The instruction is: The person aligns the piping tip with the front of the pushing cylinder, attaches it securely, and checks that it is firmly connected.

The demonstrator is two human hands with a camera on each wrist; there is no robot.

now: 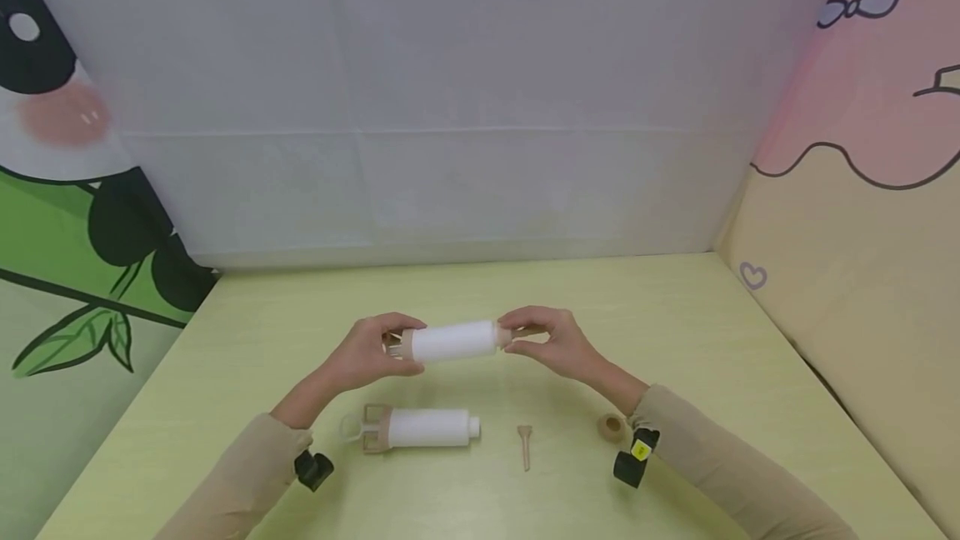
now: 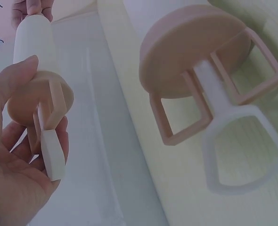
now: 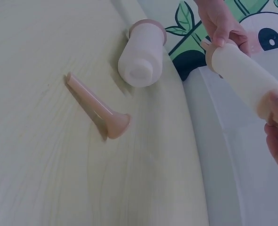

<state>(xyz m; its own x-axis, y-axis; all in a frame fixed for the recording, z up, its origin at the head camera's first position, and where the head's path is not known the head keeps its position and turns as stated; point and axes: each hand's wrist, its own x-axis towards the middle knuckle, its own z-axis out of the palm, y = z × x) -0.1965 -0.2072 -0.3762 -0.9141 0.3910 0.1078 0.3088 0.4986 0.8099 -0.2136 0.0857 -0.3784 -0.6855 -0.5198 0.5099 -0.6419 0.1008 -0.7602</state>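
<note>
A white syringe-like tube (image 1: 453, 342) is held above the table, lying almost level. My left hand (image 1: 366, 352) grips its tan collar (image 2: 23, 108) end, thumb over the collar, beside the tan side loops and white plunger handle (image 2: 52, 155). At the other end, my right hand (image 1: 555, 344) pinches a tan nozzle piece (image 1: 503, 335) against the tube; fingers partly hide it. Below, a second white syringe-like tube (image 1: 429, 427) lies on its side, with a tan collar (image 1: 377, 428) and white ring handle (image 2: 242, 150).
On the pale wood-grain table (image 1: 637, 298), a slim tan nozzle (image 1: 525, 445) with a flared end lies right of the second tube. Farther right, near my right wrist, sits a round tan cap (image 1: 611, 427) with a dark hole. Grey sheeting (image 1: 480, 107) stands behind.
</note>
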